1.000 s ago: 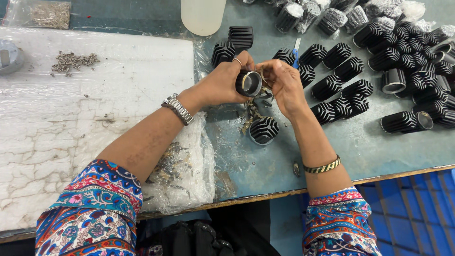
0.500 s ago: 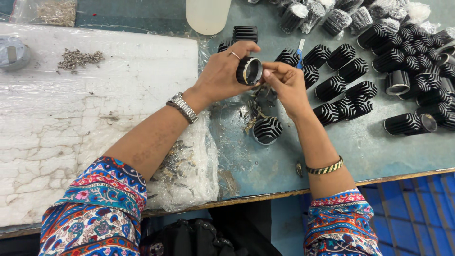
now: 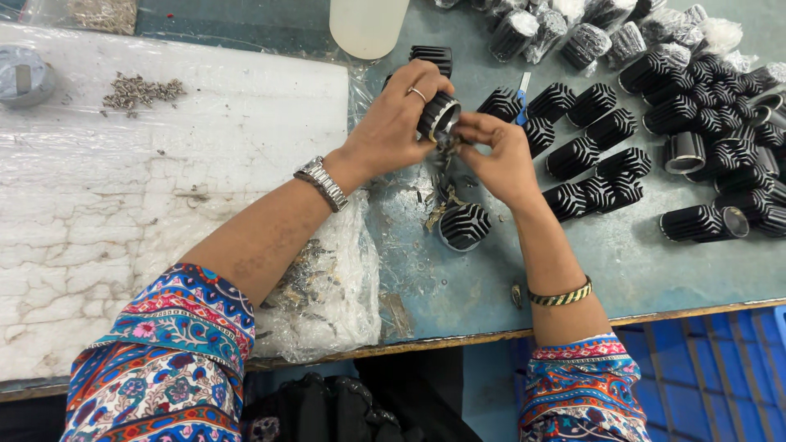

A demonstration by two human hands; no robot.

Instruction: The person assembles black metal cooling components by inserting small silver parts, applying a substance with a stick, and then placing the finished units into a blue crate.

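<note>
Holding a black finned metal cylinder (image 3: 438, 115) tipped on its side, the left hand (image 3: 393, 127) has its fingers curled tight about the ribbed body, the open shiny end turned toward the right hand (image 3: 499, 160). That cylinder serves as the landmark here. Head view: the right hand sits just right of the cylinder's mouth, fingertips pressed together in a pinch on something small and dark at the rim; what the small part is cannot be told.

Just below the cylinder, a second black finned cylinder standing upright (image 3: 465, 227) rests on the grey-blue metal tabletop (image 3: 639, 262), with a scatter of small metal bits (image 3: 438, 205) between the two. Right of the held cylinder lie rows of like black finned cylinders (image 3: 598, 155), and farther right a dense heap of them (image 3: 729, 106). Above it stands a white plastic bottle (image 3: 368, 24). Left of it spreads a white wrapped slab (image 3: 164, 188), bearing a small pile of screws (image 3: 135, 90). Below and left lies a crumpled clear plastic bag (image 3: 327, 286).

Compared with half a second ago, the held cylinder has turned: its open end then faced up toward the camera, and it now points sideways at the right hand. The right fingertips have closed in on the rim, which reads as a small piece being fitted or picked at the mouth. A second ago both hands sat lower, nearer the upright cylinder.
</note>
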